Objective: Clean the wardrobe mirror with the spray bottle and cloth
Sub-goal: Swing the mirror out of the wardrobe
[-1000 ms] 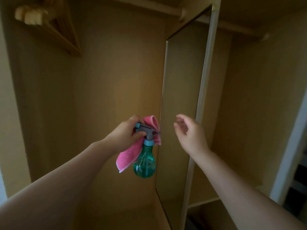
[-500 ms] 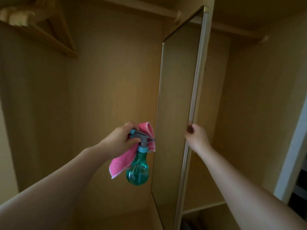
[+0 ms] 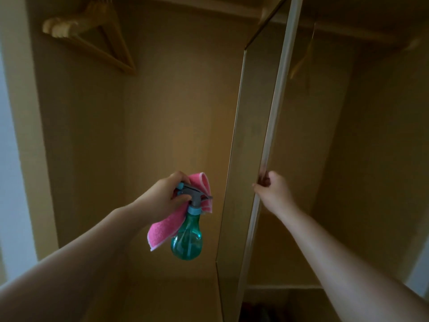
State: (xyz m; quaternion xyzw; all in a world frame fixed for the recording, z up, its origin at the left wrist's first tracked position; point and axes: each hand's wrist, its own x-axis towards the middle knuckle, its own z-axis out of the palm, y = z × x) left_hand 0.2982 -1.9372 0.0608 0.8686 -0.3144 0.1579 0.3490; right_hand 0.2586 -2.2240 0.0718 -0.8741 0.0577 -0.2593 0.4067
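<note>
The tall wardrobe mirror (image 3: 250,140) stands edge-on in the middle of the open wardrobe, its glass facing left, its pale frame edge (image 3: 276,117) towards me. My right hand (image 3: 272,190) grips that frame edge at mid height. My left hand (image 3: 162,197) holds a teal spray bottle (image 3: 186,238) by its grey trigger head, together with a pink cloth (image 3: 166,227) that drapes behind the bottle. The bottle hangs just left of the glass, nozzle pointing at it.
Wooden hangers (image 3: 92,33) hang from the rail at the top left. A single hanger (image 3: 304,56) shows behind the mirror at the upper right. The wardrobe back wall (image 3: 176,108) and right side wall (image 3: 383,147) enclose the space.
My right hand reached from open air to the mirror's frame edge and closed on it. The mirror panel has swung slightly. My left hand kept the bottle and cloth, drifting a little lower.
</note>
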